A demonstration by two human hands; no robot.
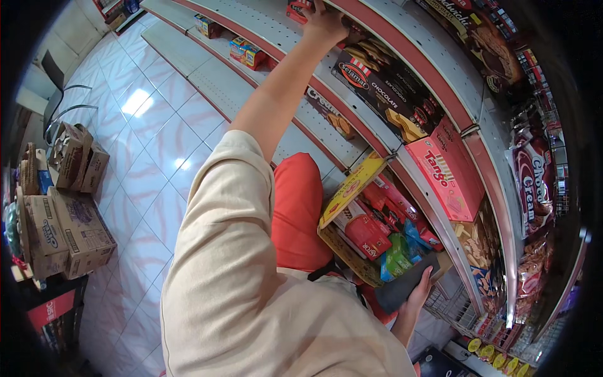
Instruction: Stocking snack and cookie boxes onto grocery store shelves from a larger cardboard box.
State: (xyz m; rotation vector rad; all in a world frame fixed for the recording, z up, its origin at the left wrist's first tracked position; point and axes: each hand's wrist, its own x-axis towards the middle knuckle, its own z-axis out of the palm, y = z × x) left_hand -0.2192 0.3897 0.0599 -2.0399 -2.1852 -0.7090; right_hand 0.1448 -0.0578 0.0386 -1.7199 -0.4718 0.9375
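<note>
My left hand (325, 24) reaches to the shelf at the top, its fingers on or beside a red Selamat biscuit box (297, 10). Whether it grips the box cannot be told. Beside that arm stands a black Selamat chocolate wafer box (384, 87). My right hand (417, 292), low on the right, holds a dark grey flat item (405, 282), possibly folded cloth. That item lies against the near end of an open cardboard carton (351, 257) with a yellow flap (351, 188). Inside are red Astor packs (365, 231) and green snack packets (398, 257).
A pink Tango box (445, 174) stands on the same shelf as the black box. Choco Cream bags (532, 184) hang over the shelf above. Small snack boxes (247, 53) sit lower down. Stacked cartons (82, 231) and a chair (54, 94) stand across the tiled floor (141, 174).
</note>
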